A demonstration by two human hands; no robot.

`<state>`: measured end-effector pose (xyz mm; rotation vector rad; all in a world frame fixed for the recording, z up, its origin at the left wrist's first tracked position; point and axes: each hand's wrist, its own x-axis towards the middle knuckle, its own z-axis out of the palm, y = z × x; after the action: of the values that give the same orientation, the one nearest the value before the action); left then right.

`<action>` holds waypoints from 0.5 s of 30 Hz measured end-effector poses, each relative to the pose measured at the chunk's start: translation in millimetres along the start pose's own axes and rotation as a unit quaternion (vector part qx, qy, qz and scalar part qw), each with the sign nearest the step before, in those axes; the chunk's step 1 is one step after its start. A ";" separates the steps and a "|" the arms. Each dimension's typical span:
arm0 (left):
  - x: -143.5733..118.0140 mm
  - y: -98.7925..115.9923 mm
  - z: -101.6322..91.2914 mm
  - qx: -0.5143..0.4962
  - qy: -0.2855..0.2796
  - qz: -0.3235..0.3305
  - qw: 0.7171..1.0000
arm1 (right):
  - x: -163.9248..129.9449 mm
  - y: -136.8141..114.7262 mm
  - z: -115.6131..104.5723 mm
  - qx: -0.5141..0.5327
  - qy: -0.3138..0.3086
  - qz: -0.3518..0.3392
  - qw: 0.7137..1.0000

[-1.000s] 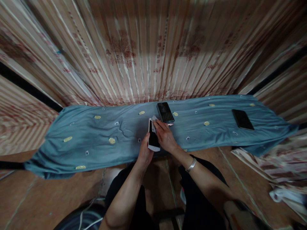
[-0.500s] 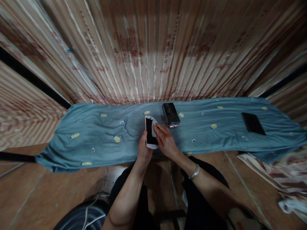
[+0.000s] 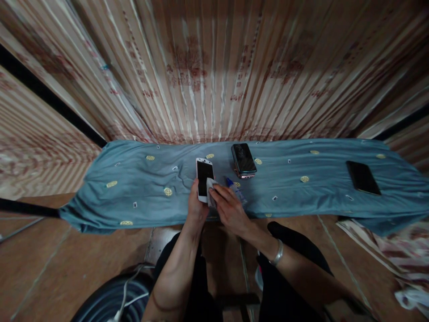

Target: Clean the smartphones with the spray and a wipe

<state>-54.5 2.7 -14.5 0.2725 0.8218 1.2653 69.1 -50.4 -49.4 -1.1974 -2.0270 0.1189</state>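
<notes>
A white smartphone (image 3: 203, 171) with a dark screen is held by my left hand (image 3: 197, 203), whose fingers wrap its lower left side. In my right hand (image 3: 231, 210) a pale grey wiping cloth (image 3: 211, 192) is pinched and pressed against the lower right of the screen. Partly behind my right hand, a clear bottle with a blue tip (image 3: 237, 191) lies on the teal cloth cover (image 3: 181, 210). Just beyond it sits a stack of smartphones (image 3: 244, 159), the top one black and glossy.
Far right on the cover rests a flat black device (image 3: 363, 177). A pleated patterned curtain (image 3: 214, 80) hangs behind the covered surface. On the floor at lower left, a dark ribbed round object (image 3: 110, 295) has a white cable (image 3: 125, 290) over it.
The cloth has slid from the upper right of the screen down to its lower right edge. My right hand moved down with it, and the blue-tipped bottle now shows beside that hand.
</notes>
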 end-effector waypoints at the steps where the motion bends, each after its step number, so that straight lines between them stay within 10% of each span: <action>1: -0.2 1.4 0.2 0.004 0.000 -0.002 1.000 | -0.7 -1.4 -0.2 0.002 -0.002 -0.008 1.000; 15: -6.7 -12.7 4.2 0.025 -0.012 -0.029 0.999 | 3.5 -9.5 -9.3 0.011 0.019 -0.058 0.998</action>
<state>-42.8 -6.4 -16.6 0.3018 0.8359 1.1860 67.5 -55.6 -36.8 -1.0580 -2.0521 0.0612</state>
